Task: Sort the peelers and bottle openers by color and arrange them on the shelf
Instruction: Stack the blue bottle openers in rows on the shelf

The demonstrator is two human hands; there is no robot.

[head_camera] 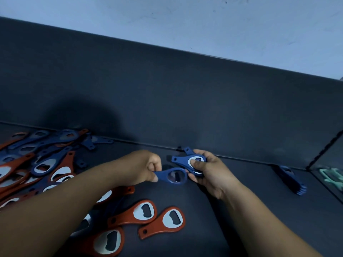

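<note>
Fingers (155,164) of L hand (143,166) are curled tight and pinch the narrow handle end of one blue bottle opener (175,176). Handle tip is hidden inside the grip. Its ring head sticks out to the right, past the fingertips, and is held above the shelf (241,191).

R hand (209,175): fingers wrapped round a bunch of blue openers (187,159), w/ the thumb (196,161) pressing on the pale insert of the top one. Handles fan out to the upper left beyond the fingertips. The single opener's head sits just beside the bunch; we cannot tell if they touch.

Shapes/materials:
- Openers are flat and teardrop-shaped, w/ smooth, slightly glossy coloured bodies. A pale metal-looking plate in the head has a notched cut-out, and there is a small hole at the handle tip.
- Mixed pile (37,164) of red and blue pieces lies at the left of the shelf, overlapping, partly under the L forearm.
- Three red openers (135,213) lie flat near the front, plates up.
- Blue stack (290,179) stands on edge at the right, against the back panel (167,89). Its handle tips form a comb-like row.
- Green items (332,177) lie beyond the divider (324,151). They are blurred, so we cannot tell what kind.
- Shelf and back panel are dark and matte. The wall (167,19) above is pale and scuffed.
</note>
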